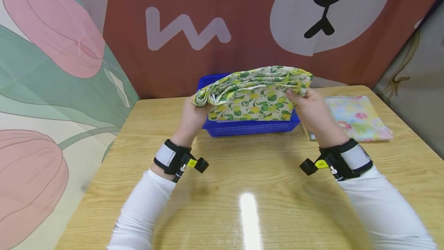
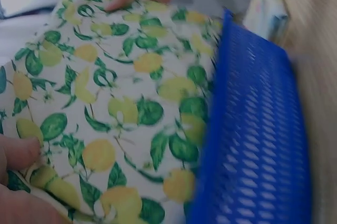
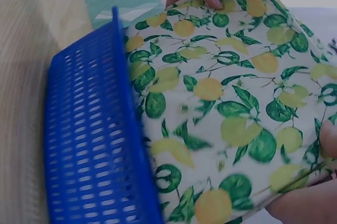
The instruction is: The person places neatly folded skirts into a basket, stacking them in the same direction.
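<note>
At the middle of the head view, slightly left, the left hand (image 1: 192,114) grips the left end of a folded lemon-print cloth (image 1: 254,88), its fingers curled under and around the bunched edge; the left wrist view shows its fingertips (image 2: 18,153) at the lower left of the frame pinching the fabric; toward the right of centre the right hand (image 1: 310,105) holds the other end, thumb on top of the layers and fingers curled beneath; in the right wrist view that thumb appears at the right edge of the frame, with the opposite hand pinching the cloth at the top; the cloth is stretched between the two hands, held up above a blue mesh basket (image 1: 249,127), its stacked folds showing along the upper edge and one flap hanging down in front, over the basket's near wall; both wrist views show the printed fabric lying against the blue perforated wall (image 2: 253,145); the basket stands on a light wooden table (image 1: 243,188) in the centre of the frame, just beyond the hands; to the right of the basket, in the right middle of the frame, a pastel floral cloth (image 1: 357,117) lies flat on the table, near the right wrist; both forearms wear white sleeves (image 1: 145,207) and black wrist straps (image 1: 173,159); behind the table hangs a brown backdrop (image 1: 243,18) with a bear face.
</note>
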Motion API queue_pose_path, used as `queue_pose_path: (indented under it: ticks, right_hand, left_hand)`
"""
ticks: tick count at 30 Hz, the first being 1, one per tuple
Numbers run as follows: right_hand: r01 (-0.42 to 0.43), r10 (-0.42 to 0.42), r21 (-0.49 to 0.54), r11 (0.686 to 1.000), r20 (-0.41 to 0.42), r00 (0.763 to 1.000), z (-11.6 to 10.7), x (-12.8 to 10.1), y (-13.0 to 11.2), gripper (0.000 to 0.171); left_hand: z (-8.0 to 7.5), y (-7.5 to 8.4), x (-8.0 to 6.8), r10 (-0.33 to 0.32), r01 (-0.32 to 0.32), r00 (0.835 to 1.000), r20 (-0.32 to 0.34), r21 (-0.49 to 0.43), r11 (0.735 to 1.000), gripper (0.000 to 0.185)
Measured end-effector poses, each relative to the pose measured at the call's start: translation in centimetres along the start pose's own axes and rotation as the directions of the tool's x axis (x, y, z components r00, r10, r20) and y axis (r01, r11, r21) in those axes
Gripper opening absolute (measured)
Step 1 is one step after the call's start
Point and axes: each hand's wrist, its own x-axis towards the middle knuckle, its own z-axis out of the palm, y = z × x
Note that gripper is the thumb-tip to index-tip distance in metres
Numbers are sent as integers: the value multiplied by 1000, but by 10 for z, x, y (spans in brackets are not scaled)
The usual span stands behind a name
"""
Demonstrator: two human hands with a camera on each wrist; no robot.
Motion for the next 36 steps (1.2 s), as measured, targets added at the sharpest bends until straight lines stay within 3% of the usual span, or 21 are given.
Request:
queue_pose_path:
  ticks: [3, 6, 10, 17, 22, 29, 36]
  right_hand:
    - [-33, 33, -5, 999, 20, 999, -1, -1, 0, 43]
    - [-25, 25, 24, 999, 31, 999, -2, -1, 2, 41]
    - [-44, 43, 27, 999, 15, 999, -5, 6, 11, 37]
    - [-151, 146, -180, 972, -41, 988, -11, 18, 24, 55]
    - [-190, 184, -171, 967, -52, 982, -12, 27, 30, 56]
    - [-241, 232, -282, 929, -66, 971, -14, 43, 34, 59]
    - [-255, 238, -307, 917, -90, 967, -11, 55, 41, 57]
  left_hand:
    - [-2, -2, 1, 2, -4, 1000, 23, 53, 999, 29]
    - [-4, 0, 4, -5, 0, 999, 50, 104, 995, 30]
    - [-3, -6, 9, -75, 59, 994, 76, 187, 980, 32]
    - [3, -15, 18, -111, 78, 988, 106, 274, 959, 32]
    - [4, -26, 26, -106, 60, 987, 122, 336, 940, 33]
    - [6, -34, 34, -115, 64, 987, 116, 373, 926, 35]
    - [8, -39, 42, -126, 65, 984, 127, 400, 914, 43]
